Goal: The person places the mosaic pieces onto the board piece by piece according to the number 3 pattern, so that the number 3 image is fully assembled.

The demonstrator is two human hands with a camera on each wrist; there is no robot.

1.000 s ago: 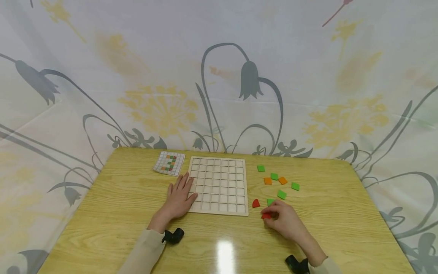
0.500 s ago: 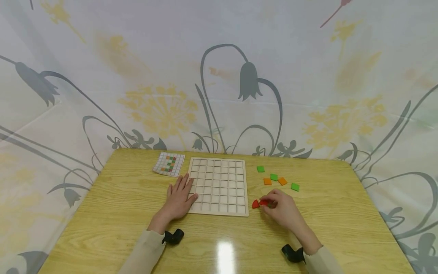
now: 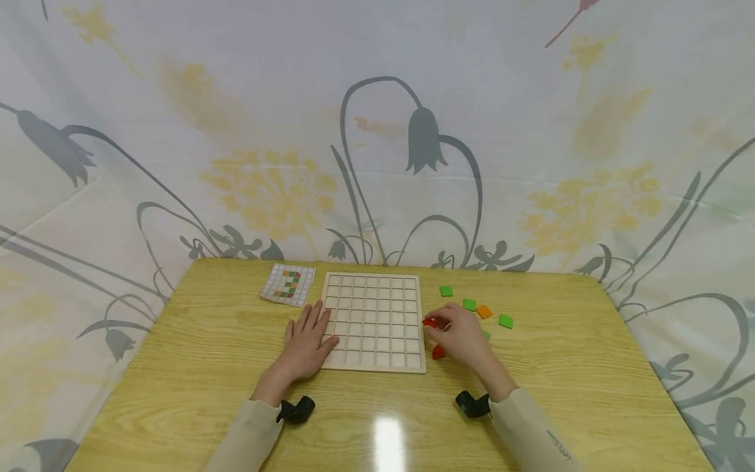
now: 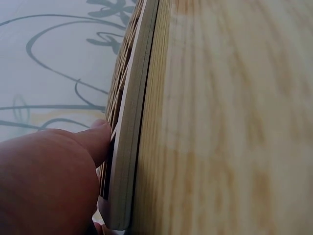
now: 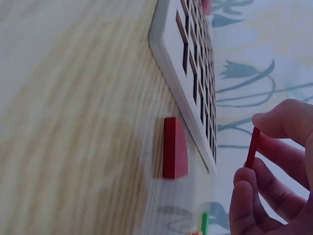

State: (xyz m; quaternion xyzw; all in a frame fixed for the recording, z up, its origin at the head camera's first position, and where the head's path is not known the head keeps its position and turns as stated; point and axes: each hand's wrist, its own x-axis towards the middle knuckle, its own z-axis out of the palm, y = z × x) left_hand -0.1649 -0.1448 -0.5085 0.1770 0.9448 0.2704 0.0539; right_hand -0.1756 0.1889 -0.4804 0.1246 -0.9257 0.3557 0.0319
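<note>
A pale wooden grid board [image 3: 375, 322] lies in the middle of the table, its cells bare. My left hand [image 3: 305, 345] rests flat on the board's left edge, fingers straight; the left wrist view shows the thumb on that edge. Between thumb and fingertips my right hand [image 3: 463, 332] pinches a red tile [image 5: 252, 147], held above the table at the board's right edge. Below that hand a second red tile [image 5: 175, 148], a quarter-round piece, lies on the table beside the board. Part of a green tile shows behind the right hand.
Green tiles [image 3: 446, 291] and an orange tile [image 3: 483, 312] lie right of the board. A paper card [image 3: 288, 284] with a coloured grid pattern lies at the board's upper left. A patterned curtain [image 3: 377, 131] hangs behind the table [image 3: 206, 367].
My right hand has carried the red tile up and left, from among the loose tiles to the board's right edge. The left hand stays on the board.
</note>
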